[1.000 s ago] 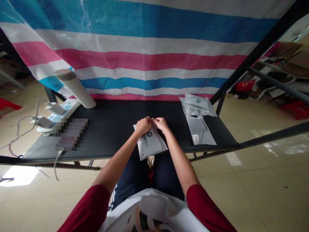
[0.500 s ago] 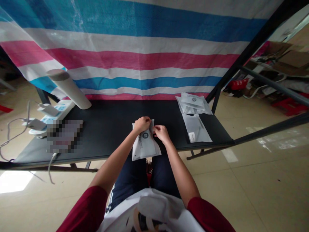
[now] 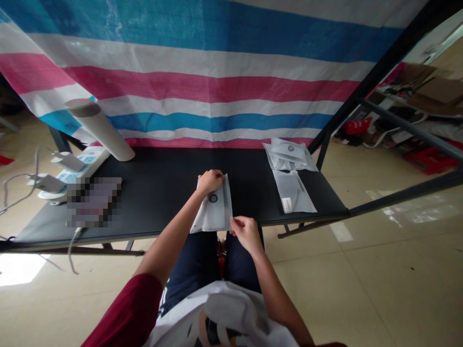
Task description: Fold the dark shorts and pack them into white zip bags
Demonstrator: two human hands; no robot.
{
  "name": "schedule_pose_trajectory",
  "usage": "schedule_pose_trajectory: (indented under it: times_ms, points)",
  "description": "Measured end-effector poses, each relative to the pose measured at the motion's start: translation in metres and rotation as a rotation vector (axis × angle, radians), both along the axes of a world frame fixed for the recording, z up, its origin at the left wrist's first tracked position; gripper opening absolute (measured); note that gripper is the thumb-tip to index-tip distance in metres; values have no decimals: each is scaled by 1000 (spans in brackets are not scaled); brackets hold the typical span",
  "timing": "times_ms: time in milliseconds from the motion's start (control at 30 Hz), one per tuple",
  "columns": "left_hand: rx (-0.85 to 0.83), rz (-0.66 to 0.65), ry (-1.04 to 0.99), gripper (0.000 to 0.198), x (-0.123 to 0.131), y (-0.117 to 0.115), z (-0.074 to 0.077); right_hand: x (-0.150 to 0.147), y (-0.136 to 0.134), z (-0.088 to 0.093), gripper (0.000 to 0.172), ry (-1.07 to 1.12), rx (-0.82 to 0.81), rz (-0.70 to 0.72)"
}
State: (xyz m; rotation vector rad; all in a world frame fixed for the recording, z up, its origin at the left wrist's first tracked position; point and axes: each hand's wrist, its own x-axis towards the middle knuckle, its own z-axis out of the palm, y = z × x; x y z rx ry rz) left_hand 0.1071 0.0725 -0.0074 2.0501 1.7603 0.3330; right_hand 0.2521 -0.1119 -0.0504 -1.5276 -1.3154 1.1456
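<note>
A frosted plastic zip bag (image 3: 217, 214) with a round dark logo lies at the front edge of the black table, its near end reaching over my lap. My left hand (image 3: 211, 181) grips the far end of the bag, fingers curled over its top. At the near right corner, my right hand (image 3: 246, 232) pinches the bag's edge between thumb and fingers. Something flat and pale shows through the bag; what it is I cannot make out. To the right lie a similar frosted bag (image 3: 294, 190) with a white label and a pile of filled bags (image 3: 289, 153).
On the left are a power strip (image 3: 85, 166) with plugged-in chargers, a blurred phone-like object (image 3: 96, 200) with a cable, and a pale cylinder (image 3: 101, 130). A striped sheet (image 3: 217, 62) hangs behind the table (image 3: 159, 164). Metal frame bars (image 3: 408, 190) stand on the right.
My right hand has slid down the bag's right side from near the far end to the near corner. The bag has turned slightly and shifted left; my left hand stays at its far end.
</note>
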Motion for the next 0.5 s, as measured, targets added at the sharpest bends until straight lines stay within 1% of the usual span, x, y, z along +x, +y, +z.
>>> schedule_pose_trajectory:
  times_ms: [133,233,300,367,433,500]
  points:
    - [26,5,-22,29,3,2,1,-2,-12,-2,33,54,-44,-28]
    - [101,26,-5,29,3,-4,2,-1,-10,-5,36,110,-31,-66]
    - [222,39,-1,33,1,-17,2,3,-4,-7,45,173,-14,-102]
    - [340,37,-21,42,-4,-35,0,8,5,-8,55,227,-8,-118]
    - [396,37,-49,50,-11,-56,-7,12,18,-11,55,251,-11,-104]
    - [408,27,-72,56,-18,-75,-18,16,33,-13,51,246,-11,-69]
